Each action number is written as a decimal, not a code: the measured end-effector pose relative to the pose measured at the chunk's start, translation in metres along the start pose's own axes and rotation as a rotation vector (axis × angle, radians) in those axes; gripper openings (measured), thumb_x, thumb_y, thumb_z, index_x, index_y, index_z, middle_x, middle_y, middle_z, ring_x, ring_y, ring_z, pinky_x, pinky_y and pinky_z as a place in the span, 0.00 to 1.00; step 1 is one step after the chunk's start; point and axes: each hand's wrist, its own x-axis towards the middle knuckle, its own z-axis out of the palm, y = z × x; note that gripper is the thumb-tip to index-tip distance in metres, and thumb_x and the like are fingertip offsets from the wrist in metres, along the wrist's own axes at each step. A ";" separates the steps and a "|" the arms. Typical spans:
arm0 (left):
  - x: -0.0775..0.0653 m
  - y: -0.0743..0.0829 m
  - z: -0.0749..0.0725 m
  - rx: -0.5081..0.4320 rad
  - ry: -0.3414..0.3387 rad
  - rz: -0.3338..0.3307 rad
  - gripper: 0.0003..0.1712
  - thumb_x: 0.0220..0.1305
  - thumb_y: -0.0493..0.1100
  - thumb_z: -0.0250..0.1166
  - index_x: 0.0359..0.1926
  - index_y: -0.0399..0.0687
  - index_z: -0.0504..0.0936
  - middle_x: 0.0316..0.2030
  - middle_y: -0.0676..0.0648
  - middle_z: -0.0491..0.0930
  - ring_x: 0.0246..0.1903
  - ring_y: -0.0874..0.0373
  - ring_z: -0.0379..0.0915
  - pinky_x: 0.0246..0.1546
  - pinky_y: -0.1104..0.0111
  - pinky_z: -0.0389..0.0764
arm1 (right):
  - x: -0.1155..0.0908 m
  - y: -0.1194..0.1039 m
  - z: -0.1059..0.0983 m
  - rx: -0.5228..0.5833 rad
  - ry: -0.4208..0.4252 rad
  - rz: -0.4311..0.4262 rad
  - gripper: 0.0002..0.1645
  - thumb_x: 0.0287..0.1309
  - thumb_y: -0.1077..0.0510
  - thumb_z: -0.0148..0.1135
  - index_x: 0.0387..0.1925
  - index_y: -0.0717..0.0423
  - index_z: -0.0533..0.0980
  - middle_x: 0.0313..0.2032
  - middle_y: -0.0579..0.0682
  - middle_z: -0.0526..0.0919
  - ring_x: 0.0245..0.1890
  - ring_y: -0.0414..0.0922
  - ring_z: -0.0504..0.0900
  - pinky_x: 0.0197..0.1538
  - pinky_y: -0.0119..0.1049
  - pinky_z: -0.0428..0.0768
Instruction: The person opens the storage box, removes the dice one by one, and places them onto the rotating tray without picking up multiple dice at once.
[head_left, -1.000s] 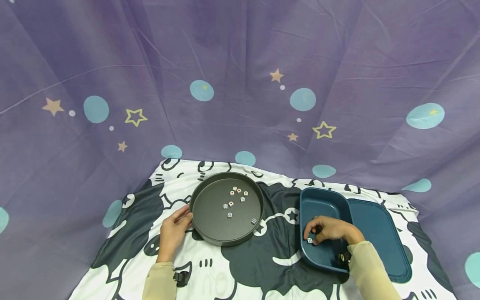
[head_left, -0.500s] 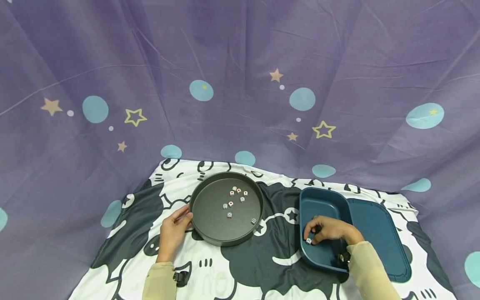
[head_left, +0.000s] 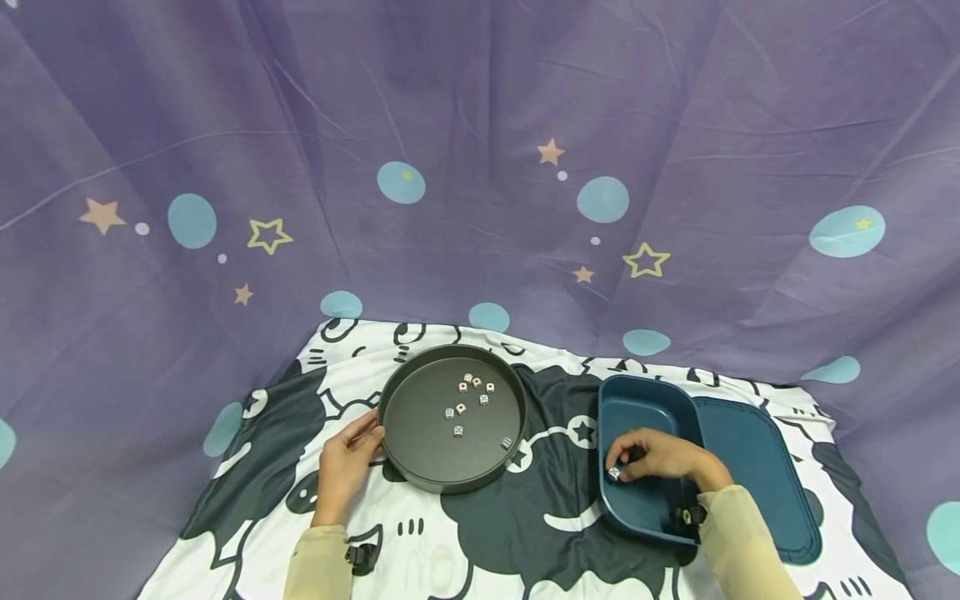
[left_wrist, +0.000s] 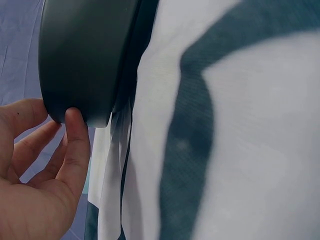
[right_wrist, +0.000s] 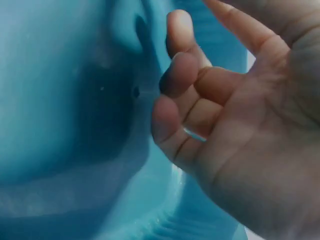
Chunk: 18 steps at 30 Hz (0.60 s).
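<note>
My left hand [head_left: 350, 464] is at the left side of a round black pan [head_left: 415, 468]. In the left wrist view, the fingertips [left_wrist: 76, 120] pinch the edge of the pan's wall [left_wrist: 82, 60]. Several small white dice lie scattered on the pan's floor, one die [head_left: 506, 443] near the right wall. My right hand [head_left: 660, 457] reaches into a blue rectangular box [head_left: 651, 527] and pinches a white die [head_left: 614, 473] between thumb and fingertip. The right wrist view shows curled fingers [right_wrist: 165, 120] over the blue plastic; the die is hidden there.
A flat blue lid [head_left: 772, 475] lies to the right of the box, partly under it. Black-and-white patterned cloth [head_left: 420, 550] covers the table. A purple curtain [head_left: 465, 100] with stars and dots hangs behind.
The die at my right fingertips has shifted slightly left and up, and has turned a little. My left hand and the pan stay in place.
</note>
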 end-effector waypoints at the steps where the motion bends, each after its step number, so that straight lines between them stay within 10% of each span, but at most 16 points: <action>1: 0.000 0.000 0.000 -0.002 0.002 0.000 0.21 0.68 0.37 0.67 0.61 0.37 0.80 0.54 0.38 0.82 0.40 0.71 0.82 0.41 0.73 0.86 | -0.001 -0.001 0.000 0.012 0.014 0.000 0.10 0.58 0.64 0.70 0.42 0.57 0.83 0.35 0.58 0.79 0.35 0.41 0.73 0.35 0.29 0.77; 18: 0.001 -0.003 0.000 -0.029 0.000 0.005 0.21 0.67 0.36 0.67 0.60 0.37 0.80 0.54 0.38 0.82 0.40 0.71 0.82 0.41 0.72 0.86 | -0.003 -0.038 -0.011 -0.044 0.203 -0.011 0.11 0.62 0.59 0.69 0.47 0.53 0.83 0.41 0.50 0.82 0.34 0.46 0.75 0.33 0.34 0.78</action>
